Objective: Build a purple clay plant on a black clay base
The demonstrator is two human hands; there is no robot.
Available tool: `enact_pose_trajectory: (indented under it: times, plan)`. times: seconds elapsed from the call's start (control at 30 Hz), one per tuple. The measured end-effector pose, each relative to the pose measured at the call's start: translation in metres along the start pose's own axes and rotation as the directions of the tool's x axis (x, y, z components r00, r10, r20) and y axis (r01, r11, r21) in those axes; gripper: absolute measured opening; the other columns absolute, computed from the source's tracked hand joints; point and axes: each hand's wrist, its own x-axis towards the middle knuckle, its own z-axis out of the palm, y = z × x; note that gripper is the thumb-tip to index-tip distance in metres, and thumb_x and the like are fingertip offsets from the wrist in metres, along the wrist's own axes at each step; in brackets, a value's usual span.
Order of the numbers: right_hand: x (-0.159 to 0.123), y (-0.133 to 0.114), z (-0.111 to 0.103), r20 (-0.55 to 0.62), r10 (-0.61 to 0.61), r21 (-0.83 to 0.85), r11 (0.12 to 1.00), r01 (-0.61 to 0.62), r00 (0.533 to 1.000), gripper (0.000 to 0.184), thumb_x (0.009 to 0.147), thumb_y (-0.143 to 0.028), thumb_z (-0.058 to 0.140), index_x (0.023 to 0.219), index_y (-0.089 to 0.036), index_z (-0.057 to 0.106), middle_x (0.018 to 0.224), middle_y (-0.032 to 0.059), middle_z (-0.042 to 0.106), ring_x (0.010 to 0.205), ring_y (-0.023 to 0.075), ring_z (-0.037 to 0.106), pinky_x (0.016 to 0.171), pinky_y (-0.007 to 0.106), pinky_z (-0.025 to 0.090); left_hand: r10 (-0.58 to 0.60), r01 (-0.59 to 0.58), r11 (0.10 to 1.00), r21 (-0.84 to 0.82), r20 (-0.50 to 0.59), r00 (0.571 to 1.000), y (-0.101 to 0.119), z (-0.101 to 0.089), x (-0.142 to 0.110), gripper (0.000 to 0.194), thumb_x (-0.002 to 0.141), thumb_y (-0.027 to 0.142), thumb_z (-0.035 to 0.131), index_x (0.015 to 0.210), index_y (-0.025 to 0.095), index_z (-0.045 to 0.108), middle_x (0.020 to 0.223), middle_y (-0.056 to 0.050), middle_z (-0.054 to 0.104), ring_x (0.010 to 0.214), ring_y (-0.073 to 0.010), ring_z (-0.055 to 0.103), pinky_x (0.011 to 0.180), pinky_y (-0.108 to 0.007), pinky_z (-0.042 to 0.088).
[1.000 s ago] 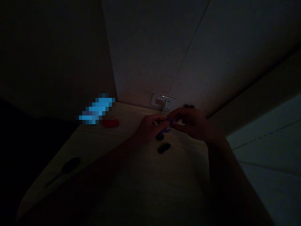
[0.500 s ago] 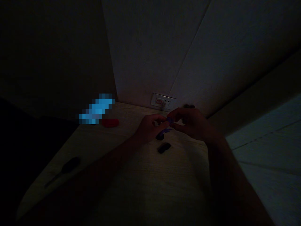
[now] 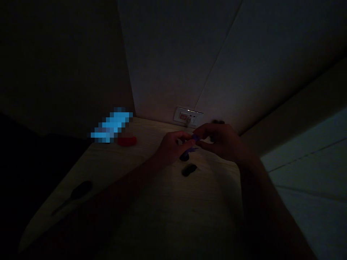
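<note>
In dim light, my left hand (image 3: 173,147) and my right hand (image 3: 222,142) meet above the wooden table, both closed at the fingertips. Between them they pinch a small purple object (image 3: 195,137), too dark to tell its kind. Just beneath my left fingers shows a purple piece with pointed tips (image 3: 191,150), and it seems to rise from a dark round part (image 3: 184,157). Whether this joins the pinched object is hidden by my fingers. Closer to me, a small black oblong thing (image 3: 189,170) lies on the tabletop.
A wall socket plate (image 3: 188,116) with something plugged in sits behind my hands. To the left are a red rounded object (image 3: 127,141) and a bright pixelated blue shape (image 3: 112,126). A dark brush-like item (image 3: 81,190) lies near the table's left edge. Dark objects (image 3: 218,122) stand behind my right hand.
Almost nothing differs. My right hand's fingers have shifted very slightly around the purple object, while my left hand stays in place.
</note>
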Motion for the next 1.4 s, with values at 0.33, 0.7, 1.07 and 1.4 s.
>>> enact_pose_trajectory:
  times: [0.33, 0.7, 1.07, 1.4]
  plan:
    - [-0.0001, 0.0017, 0.0002, -0.014, 0.016, -0.034, 0.999, -0.017, 1.000, 0.017, 0.085, -0.027, 0.080, 0.101, -0.021, 0.081, 0.092, 0.0055, 0.080, 0.079, 0.0196, 0.070, 0.071, 0.031, 0.057, 0.006, -0.006, 1.000, 0.014, 0.003, 1.000, -0.0024, 0.0002, 0.0010, 0.018, 0.082, 0.035, 0.077, 0.089, 0.019, 0.081, 0.085, -0.005, 0.079, 0.068, -0.0139, 0.064, 0.062, -0.027, 0.048]
    - [-0.0005, 0.0036, -0.0004, -0.003, 0.004, -0.002, 1.000, -0.005, 1.000, 0.017, 0.085, -0.029, 0.080, 0.101, -0.023, 0.080, 0.095, 0.0055, 0.081, 0.080, 0.0202, 0.071, 0.074, 0.033, 0.059, -0.003, 0.003, 1.000, 0.026, -0.002, 1.000, -0.0006, -0.0009, 0.0000, 0.019, 0.082, 0.036, 0.077, 0.089, 0.019, 0.081, 0.085, -0.005, 0.080, 0.067, -0.0139, 0.064, 0.059, -0.027, 0.047]
    - [0.0001, 0.0015, 0.0000, 0.003, 0.003, 0.028, 1.000, -0.003, 1.000, 0.016, 0.087, -0.029, 0.081, 0.101, -0.023, 0.079, 0.096, 0.0047, 0.080, 0.081, 0.0192, 0.071, 0.077, 0.032, 0.058, 0.029, -0.029, 0.999, 0.014, 0.001, 1.000, -0.0036, -0.0006, 0.0006, 0.020, 0.083, 0.037, 0.077, 0.089, 0.018, 0.081, 0.085, -0.006, 0.079, 0.071, -0.0155, 0.066, 0.063, -0.028, 0.050]
    - [0.0005, -0.0007, -0.0005, 0.001, -0.001, 0.013, 1.000, 0.001, 1.000, 0.013, 0.088, -0.032, 0.079, 0.097, -0.023, 0.080, 0.093, 0.0047, 0.081, 0.079, 0.0202, 0.072, 0.075, 0.034, 0.059, 0.018, -0.017, 1.000, 0.014, -0.010, 1.000, -0.0027, -0.0006, 0.0007, 0.016, 0.082, 0.035, 0.079, 0.088, 0.020, 0.081, 0.083, -0.004, 0.079, 0.069, -0.0144, 0.065, 0.064, -0.028, 0.049]
